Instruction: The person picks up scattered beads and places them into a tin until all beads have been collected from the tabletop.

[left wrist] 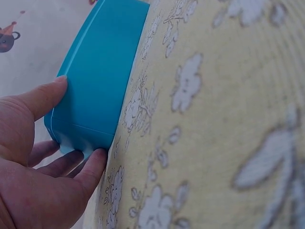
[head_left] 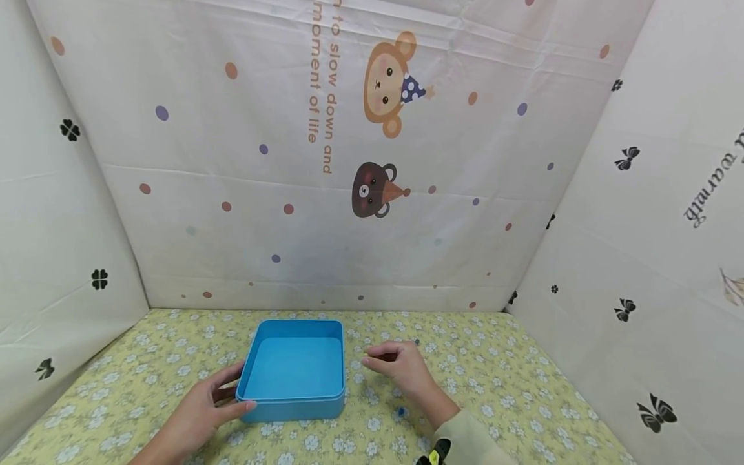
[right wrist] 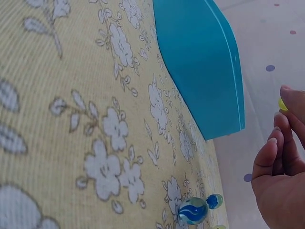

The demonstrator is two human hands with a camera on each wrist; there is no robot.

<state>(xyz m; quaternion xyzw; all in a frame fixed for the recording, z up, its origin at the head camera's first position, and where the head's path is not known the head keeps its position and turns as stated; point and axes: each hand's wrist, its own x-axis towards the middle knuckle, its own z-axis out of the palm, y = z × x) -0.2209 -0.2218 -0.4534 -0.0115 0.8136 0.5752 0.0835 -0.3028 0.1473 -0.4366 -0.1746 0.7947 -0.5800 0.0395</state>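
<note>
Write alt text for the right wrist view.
The right hand pinches a small yellow object, apart from a blue box on flowered cloth. Two blue-swirled marbles lie on the cloth, lower in the picture.

Bright, soft light fills the head view fairly evenly, leaving a pale sheen along the creases of the back wall [head_left: 325, 239] and gentle shading inside the blue box [head_left: 293, 368], while wide-angle stretch splays the side walls [head_left: 639, 258]. Both wrist views are dimmer and cooler in tone. In the left one the bench [left wrist: 238, 119] blurs toward the right edge; in the right one, a glass marble [right wrist: 193, 211] looks fairly crisp.
</note>
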